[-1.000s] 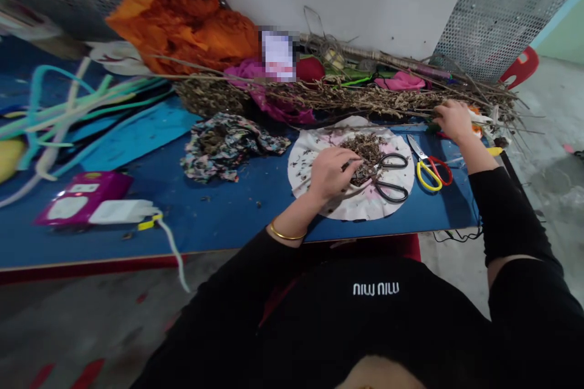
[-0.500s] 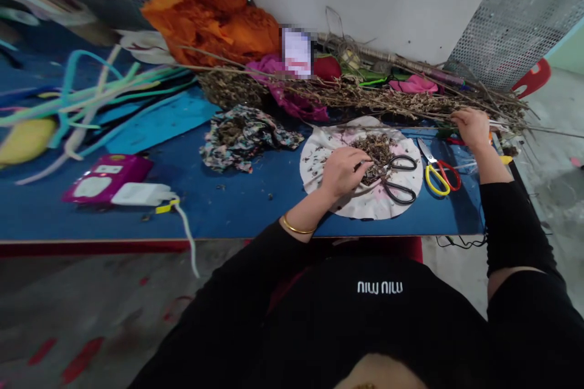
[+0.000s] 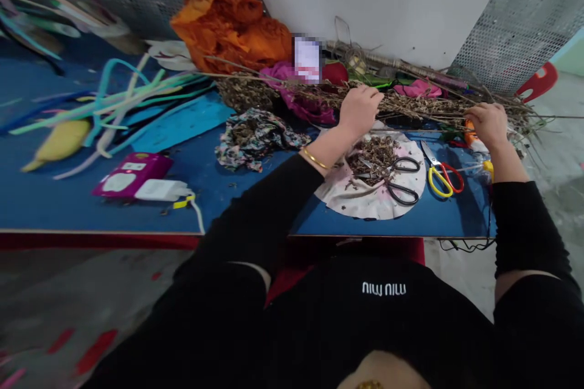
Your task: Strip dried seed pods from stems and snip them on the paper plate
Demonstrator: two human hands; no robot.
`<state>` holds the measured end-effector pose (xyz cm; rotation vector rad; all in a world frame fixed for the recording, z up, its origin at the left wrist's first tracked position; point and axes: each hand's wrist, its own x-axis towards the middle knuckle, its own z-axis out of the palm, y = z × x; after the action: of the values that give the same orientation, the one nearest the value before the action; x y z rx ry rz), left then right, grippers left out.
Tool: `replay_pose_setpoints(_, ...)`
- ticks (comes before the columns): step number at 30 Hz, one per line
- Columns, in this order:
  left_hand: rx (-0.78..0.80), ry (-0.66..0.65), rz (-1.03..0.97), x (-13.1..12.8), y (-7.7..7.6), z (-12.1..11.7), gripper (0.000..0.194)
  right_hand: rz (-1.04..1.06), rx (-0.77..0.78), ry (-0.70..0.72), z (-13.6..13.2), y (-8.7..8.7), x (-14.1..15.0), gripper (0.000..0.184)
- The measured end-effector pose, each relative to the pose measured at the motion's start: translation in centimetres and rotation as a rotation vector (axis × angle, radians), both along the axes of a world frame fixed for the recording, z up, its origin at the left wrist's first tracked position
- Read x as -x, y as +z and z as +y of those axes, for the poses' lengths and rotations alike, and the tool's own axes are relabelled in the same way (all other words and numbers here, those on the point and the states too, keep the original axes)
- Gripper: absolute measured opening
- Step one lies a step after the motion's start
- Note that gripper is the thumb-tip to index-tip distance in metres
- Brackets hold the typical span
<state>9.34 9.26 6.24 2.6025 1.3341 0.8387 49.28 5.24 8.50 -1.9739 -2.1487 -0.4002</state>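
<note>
A pile of dried plant stems (image 3: 420,108) stretches across the back of the blue table. My left hand (image 3: 362,110) is at its front edge, fingers curled closed round some of the stems. Farther right, my right hand (image 3: 489,124) pinches the stems near their right end. In front of my hands lies a round white cloth (image 3: 365,206) with crumbled dried plant bits (image 3: 375,155) heaped on it. Black-handled scissors (image 3: 404,179) rest on the cloth, their blades partly among the bits. Beside it are scissors with red and yellow handles (image 3: 440,173).
A patterned cloth bundle (image 3: 260,140), a purple device with a white plug (image 3: 132,176) and a yellow cloth pouch (image 3: 61,143) lie leftward. Pastel strips (image 3: 109,103) cross blue sheets. Crumpled orange fabric (image 3: 232,24) stands at the back; a white panel rises behind.
My left hand has moved from above the white cloth up and away to the dried stems. My right hand stays at the stems' right end. The view has shifted slightly left.
</note>
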Motion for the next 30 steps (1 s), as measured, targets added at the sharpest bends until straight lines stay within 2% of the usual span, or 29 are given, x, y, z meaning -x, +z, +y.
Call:
replay_pose_setpoints(4, 0.012, -0.004, 0.139, -1.0, -0.3, 3.0, 0.033, 0.007, 0.008, -0.039, -0.4, 0.8, -0.8, 0.025)
replay_pose_setpoints(10, -0.107, -0.001, 0.072, -0.5, -2.6, 3.8, 0.037, -0.121, 0.02, -0.171, -2.0, 3.2, -2.4, 0.031)
replay_pose_setpoints(14, -0.122, 0.006, -0.003, -0.1, -3.6, 4.4, 0.032, -0.195, 0.021, -0.258, -2.9, 4.9, -2.7, 0.034)
replay_pose_setpoints(19, -0.104, 0.015, -0.016, 0.2, -3.6, 5.1, 0.026, -0.208, -0.011, -0.431, -3.6, 6.6, -4.0, 0.032)
replay_pose_setpoints(30, -0.076, 0.064, 0.047, 0.0, -3.2, 4.9, 0.033, -0.073, -0.178, -0.682, -4.8, 8.6, -9.2, 0.034)
